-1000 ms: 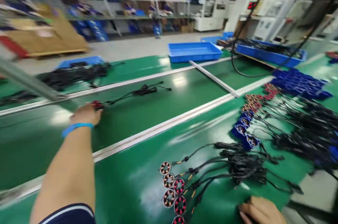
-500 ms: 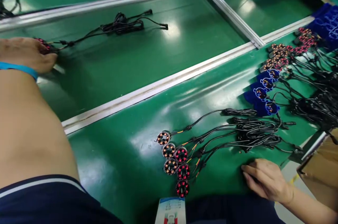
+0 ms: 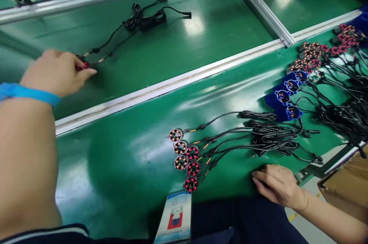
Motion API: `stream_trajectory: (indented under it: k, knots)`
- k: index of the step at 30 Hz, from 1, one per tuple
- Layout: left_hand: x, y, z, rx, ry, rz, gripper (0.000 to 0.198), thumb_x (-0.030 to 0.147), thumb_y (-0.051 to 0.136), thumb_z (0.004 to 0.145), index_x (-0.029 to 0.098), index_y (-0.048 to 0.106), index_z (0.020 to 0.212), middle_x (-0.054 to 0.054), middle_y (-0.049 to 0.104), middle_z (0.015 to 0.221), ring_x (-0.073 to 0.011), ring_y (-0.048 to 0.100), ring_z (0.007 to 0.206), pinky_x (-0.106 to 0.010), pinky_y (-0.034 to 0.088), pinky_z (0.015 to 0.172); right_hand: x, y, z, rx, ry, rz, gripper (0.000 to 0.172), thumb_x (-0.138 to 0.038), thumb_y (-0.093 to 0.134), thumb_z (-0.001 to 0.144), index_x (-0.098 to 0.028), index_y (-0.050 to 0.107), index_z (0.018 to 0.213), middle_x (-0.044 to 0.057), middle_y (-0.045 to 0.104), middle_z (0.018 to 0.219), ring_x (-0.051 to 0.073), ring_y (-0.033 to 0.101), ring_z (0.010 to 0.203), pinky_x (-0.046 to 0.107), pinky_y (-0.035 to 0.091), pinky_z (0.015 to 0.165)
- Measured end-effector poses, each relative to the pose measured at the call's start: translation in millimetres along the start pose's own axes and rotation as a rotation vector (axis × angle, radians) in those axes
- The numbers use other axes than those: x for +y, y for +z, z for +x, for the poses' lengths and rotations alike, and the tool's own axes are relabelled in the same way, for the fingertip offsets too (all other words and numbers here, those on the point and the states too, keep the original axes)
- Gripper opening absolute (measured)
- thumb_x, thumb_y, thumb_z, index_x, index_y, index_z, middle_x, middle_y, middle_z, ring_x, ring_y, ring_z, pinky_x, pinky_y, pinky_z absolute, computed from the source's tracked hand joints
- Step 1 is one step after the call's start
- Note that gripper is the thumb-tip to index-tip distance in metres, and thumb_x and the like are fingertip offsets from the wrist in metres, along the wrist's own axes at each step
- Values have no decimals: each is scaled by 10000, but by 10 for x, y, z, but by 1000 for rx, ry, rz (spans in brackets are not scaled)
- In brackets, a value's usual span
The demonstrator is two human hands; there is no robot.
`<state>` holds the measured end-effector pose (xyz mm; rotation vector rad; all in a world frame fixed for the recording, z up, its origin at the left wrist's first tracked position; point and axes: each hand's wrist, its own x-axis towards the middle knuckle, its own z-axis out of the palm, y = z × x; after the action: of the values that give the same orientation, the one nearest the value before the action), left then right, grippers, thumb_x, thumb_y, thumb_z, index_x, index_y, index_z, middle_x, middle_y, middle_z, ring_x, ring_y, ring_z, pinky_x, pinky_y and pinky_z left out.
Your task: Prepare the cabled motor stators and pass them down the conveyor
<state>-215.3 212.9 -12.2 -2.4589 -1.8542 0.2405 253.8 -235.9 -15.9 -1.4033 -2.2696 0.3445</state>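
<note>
My left hand (image 3: 59, 69), with a blue band at the wrist, reaches over the recessed green strip beyond the metal rail. Its fingers are closed on a red-wound motor stator (image 3: 82, 65), which they mostly hide; whether there is more than one I cannot tell. Two leads run from it to a bundled black cable (image 3: 149, 18) with plugs at the far end. My right hand (image 3: 280, 186) rests at the near edge of the table, its fingers curled in with nothing seen in them. Left of it lie several ring stators (image 3: 192, 153), some copper-wound and some red, wired to coiled black cables (image 3: 273, 133).
A white metal rail (image 3: 169, 78) crosses the green table, with a crossbar (image 3: 260, 6) at the upper right. Blue holders (image 3: 283, 96), more stators (image 3: 312, 53) and a heap of cables (image 3: 345, 113) lie right. A printed box (image 3: 176, 213) and a cardboard box (image 3: 345, 188) are near me.
My left hand has moved right with the stator, and the cable bundle has shifted slightly right with it. The view has shifted a little; my right hand stays at the table edge.
</note>
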Motion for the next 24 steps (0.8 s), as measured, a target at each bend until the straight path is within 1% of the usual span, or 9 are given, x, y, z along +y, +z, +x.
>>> stream_trajectory:
  k: [5, 7, 10, 12, 14, 16, 18, 21, 24]
  knots:
    - [791, -267, -1369, 26, -78, 190, 499, 516, 317, 995, 129, 610, 1111, -143, 570, 1135, -307, 566, 1033, -407, 461, 860, 114, -369, 467, -60, -331, -2, 227, -87, 648, 869, -109, 635, 1095, 47, 662, 747, 150, 554, 610, 301, 428, 565]
    - [948, -258, -1776, 13, -46, 189, 392, 486, 394, 992, 162, 610, 1035, -122, 600, 1118, -297, 584, 979, -365, 455, 790, 291, -499, 876, -26, -378, -147, 244, -132, 683, 863, -137, 641, 1103, 57, 692, 817, 167, 579, 668, 312, 447, 614]
    - [1007, -171, -2175, -58, -50, 107, 309, 458, 454, 991, 188, 602, 987, -96, 627, 1121, -294, 611, 954, -360, 443, 725, 640, -532, 1712, -29, -348, -334, 159, -230, 617, 924, -177, 655, 1069, 57, 698, 833, 203, 602, 742, 331, 469, 686]
    - [984, -114, -2336, -57, -73, 34, 277, 430, 471, 994, 192, 604, 1044, -93, 624, 1193, -293, 626, 979, -372, 452, 735, 826, -432, 2353, -105, -305, -380, 246, -274, 588, 931, -174, 638, 1150, 103, 714, 1018, 259, 624, 914, 388, 487, 828]
    - [962, -79, -2442, -29, -94, -16, 263, 405, 477, 998, 202, 610, 1100, -89, 610, 1270, -296, 634, 1011, -387, 466, 760, 893, -244, 2992, -221, -272, -415, 509, -233, 647, 852, -169, 541, 1346, 138, 636, 1294, 330, 577, 1123, 455, 469, 933]
    - [965, -64, -2505, -5, -126, -34, 250, 386, 486, 998, 214, 625, 1116, -86, 596, 1322, -304, 638, 1036, -404, 478, 785, 814, 13, 3571, -312, -284, -391, 723, -131, 660, 779, -172, 428, 1463, 128, 502, 1479, 336, 502, 1268, 462, 434, 1023]
    - [997, -61, -2530, 13, -166, -38, 244, 375, 501, 993, 213, 638, 1114, -96, 590, 1340, -310, 640, 1050, -415, 488, 805, 613, 299, 4055, -358, -299, -393, 824, -28, 601, 752, -180, 346, 1521, 108, 389, 1574, 314, 408, 1378, 447, 386, 1092]
    - [1058, -59, -2531, 29, -224, -48, 232, 362, 514, 988, 209, 649, 1098, -102, 588, 1347, -303, 642, 1059, -416, 500, 816, 246, 664, 4554, -439, -354, -524, 943, 37, 560, 734, -204, 218, 1579, 90, 246, 1646, 302, 243, 1483, 466, 299, 1158]
    - [1073, -33, -2543, 35, -255, -48, 224, 357, 512, 988, 217, 648, 1099, -91, 586, 1360, -297, 642, 1046, -423, 503, 811, 32, 832, 4753, -505, -416, -646, 836, -17, 611, 739, -198, 370, 1518, 128, 359, 1583, 333, 332, 1423, 488, 294, 1145]
